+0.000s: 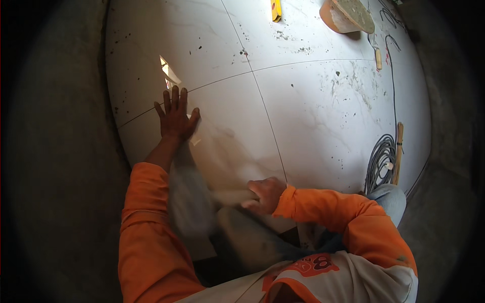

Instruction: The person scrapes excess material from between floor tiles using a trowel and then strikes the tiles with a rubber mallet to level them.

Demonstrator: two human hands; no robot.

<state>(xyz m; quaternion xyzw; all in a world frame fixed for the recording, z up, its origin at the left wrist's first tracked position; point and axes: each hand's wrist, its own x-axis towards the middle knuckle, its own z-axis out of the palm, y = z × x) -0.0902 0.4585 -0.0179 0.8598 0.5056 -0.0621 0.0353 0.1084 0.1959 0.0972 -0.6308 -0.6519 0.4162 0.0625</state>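
Basically, left hand open, palm flat on tile at 10 o'clock, fingertips across joint, probably to steady or feel it; right hand at 5 looks closed round blurred tool; cable coiled at 3, likely for tidiness

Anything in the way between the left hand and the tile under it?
Nothing visible: the left hand is spread palm down and looks flat on the tile, though its underside is hidden. The cable coil lies well off to the right.
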